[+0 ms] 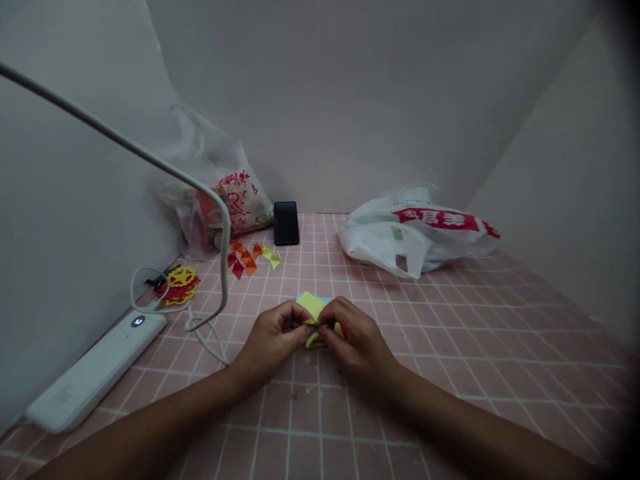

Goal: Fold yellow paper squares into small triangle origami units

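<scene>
The pink worktop [500, 333] stretches wide right of the right hand [359, 337], its far edge well beyond. Past that hand sprawls a white bag [445, 240]; left of the left hand [275, 333] lies a long white device [100, 370]. Between the 2 hands — both pinching it — is folded yellow paper [311, 305].

Seemingly a home corner, though the dim view leaves that unsure: plain pale walls [350, 100] close in on a pink checked surface [475, 320], which carries everyday belongings, a phone [287, 223], a white carrier bag [440, 241] and small, brightly coloured folded papers [249, 262].
</scene>
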`<control>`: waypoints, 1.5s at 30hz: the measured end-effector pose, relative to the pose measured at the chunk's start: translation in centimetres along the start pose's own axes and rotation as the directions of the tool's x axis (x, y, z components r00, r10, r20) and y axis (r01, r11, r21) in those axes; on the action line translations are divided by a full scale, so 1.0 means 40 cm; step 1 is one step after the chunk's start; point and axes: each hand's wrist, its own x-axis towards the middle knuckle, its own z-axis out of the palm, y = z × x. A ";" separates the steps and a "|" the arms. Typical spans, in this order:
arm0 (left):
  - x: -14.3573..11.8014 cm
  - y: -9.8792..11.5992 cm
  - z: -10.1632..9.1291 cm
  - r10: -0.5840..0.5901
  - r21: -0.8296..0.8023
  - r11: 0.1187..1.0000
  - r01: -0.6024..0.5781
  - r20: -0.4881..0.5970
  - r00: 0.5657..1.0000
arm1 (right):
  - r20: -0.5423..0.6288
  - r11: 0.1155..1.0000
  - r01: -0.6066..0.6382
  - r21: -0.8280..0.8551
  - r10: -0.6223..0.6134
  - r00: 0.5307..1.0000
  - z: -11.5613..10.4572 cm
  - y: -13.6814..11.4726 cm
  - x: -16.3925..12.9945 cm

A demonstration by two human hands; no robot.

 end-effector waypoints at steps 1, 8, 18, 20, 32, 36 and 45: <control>0.001 -0.001 0.000 -0.015 -0.015 1.000 0.015 0.000 1.000 | -0.002 1.000 -0.012 0.001 0.012 1.000 0.000 0.000 0.000; 0.007 -0.001 0.002 -0.072 -0.103 0.992 0.074 0.019 0.997 | -0.028 0.979 -0.190 0.071 0.193 0.981 0.005 0.006 0.003; 0.000 -0.003 0.006 -0.019 -0.146 0.989 0.015 -0.024 1.000 | -0.076 0.974 -0.220 0.046 0.223 0.972 0.012 0.015 -0.008; 0.000 -0.006 0.005 -0.018 -0.140 0.990 0.018 -0.001 1.000 | -0.078 0.978 -0.205 0.032 0.207 0.975 0.013 0.016 -0.010; -0.002 0.006 0.005 0.000 -0.136 0.991 -0.002 -0.016 1.000 | -0.091 0.990 -0.137 -0.030 0.134 0.987 0.010 0.007 -0.007; -0.005 0.005 0.003 -0.009 -0.121 0.993 0.009 0.000 1.000 | -0.093 0.988 -0.152 -0.034 0.149 0.985 0.011 0.009 -0.008; -0.009 0.012 0.001 -0.001 -0.143 0.990 0.004 0.018 1.000 | -0.096 0.992 -0.085 -0.097 0.075 0.993 0.008 0.010 -0.008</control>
